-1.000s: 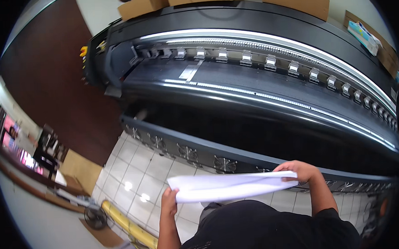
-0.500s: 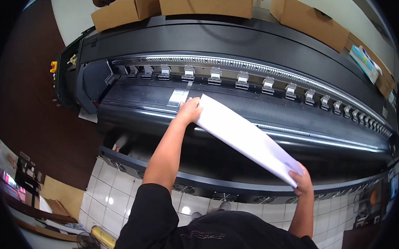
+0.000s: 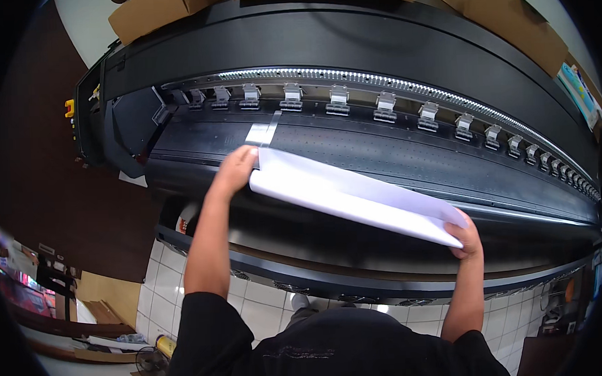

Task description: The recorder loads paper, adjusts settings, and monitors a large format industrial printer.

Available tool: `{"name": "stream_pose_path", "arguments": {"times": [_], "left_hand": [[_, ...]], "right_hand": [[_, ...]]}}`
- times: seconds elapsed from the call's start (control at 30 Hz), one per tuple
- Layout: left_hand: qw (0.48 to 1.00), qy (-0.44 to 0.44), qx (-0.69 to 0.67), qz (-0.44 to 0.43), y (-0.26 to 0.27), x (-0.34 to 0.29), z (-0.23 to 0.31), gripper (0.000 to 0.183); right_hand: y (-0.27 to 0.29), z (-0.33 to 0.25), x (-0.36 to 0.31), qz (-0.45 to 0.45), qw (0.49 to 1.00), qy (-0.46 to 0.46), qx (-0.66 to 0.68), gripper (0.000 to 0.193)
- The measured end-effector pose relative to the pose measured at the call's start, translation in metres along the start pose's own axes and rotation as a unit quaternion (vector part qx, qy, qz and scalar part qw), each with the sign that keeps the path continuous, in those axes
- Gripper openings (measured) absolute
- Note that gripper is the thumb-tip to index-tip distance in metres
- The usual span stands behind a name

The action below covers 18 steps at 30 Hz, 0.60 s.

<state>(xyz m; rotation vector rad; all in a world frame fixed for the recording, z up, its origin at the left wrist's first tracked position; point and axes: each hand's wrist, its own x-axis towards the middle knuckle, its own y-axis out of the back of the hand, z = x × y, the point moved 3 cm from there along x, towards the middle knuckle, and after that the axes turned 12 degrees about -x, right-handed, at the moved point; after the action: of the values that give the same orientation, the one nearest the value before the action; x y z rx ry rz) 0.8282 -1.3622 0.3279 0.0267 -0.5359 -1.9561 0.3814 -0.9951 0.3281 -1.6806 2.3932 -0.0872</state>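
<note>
A long white sheet (image 3: 341, 193), curled over along its length, stretches between my two hands in front of a wide black large-format printer (image 3: 388, 40). My left hand (image 3: 236, 169) grips its left end, with the thumb on top. At the right end, my right hand (image 3: 466, 236) is closed round the sheet, part of the fingers hidden by it. Beneath the sheet runs the printer's dark perforated bed (image 3: 325, 136). A silvery flat strip (image 3: 263, 132) lies on that bed, just beyond my left hand. A row of metal pinch rollers (image 3: 338, 100) lines the back of the bed.
Cardboard boxes (image 3: 509, 21) stand along the printer's top. A blue and white package (image 3: 579, 95) is at the far right. Below the bed, a dark rail with fans (image 3: 359, 296) crosses in front of me. A black fan (image 3: 152, 364) stands on the floor at lower left.
My left hand has moved left and my right hand has risen, so the sheet slants less. Its far edge has lifted, showing the curled inner side. My view has shifted slightly.
</note>
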Motion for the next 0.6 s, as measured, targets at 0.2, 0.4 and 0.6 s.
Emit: {"name": "stream_pose_path", "arguments": {"times": [0.2,0.4,0.6], "left_hand": [[0.979,0.056,-0.178,-0.083,-0.042,-0.042,0.064,0.031],[0.934,0.082,-0.319,-0.137,-0.032,-0.088,0.029,0.035],[0.921,0.141,-0.352,-0.088,-0.052,-0.108,0.016,0.032]], "right_hand": [[0.040,0.021,-0.056,0.056,0.997,0.025,-0.039,0.032],[0.011,0.028,-0.073,0.028,0.990,0.046,-0.127,0.032],[0.016,0.008,-0.067,0.083,0.932,-0.052,-0.349,0.023]]}}
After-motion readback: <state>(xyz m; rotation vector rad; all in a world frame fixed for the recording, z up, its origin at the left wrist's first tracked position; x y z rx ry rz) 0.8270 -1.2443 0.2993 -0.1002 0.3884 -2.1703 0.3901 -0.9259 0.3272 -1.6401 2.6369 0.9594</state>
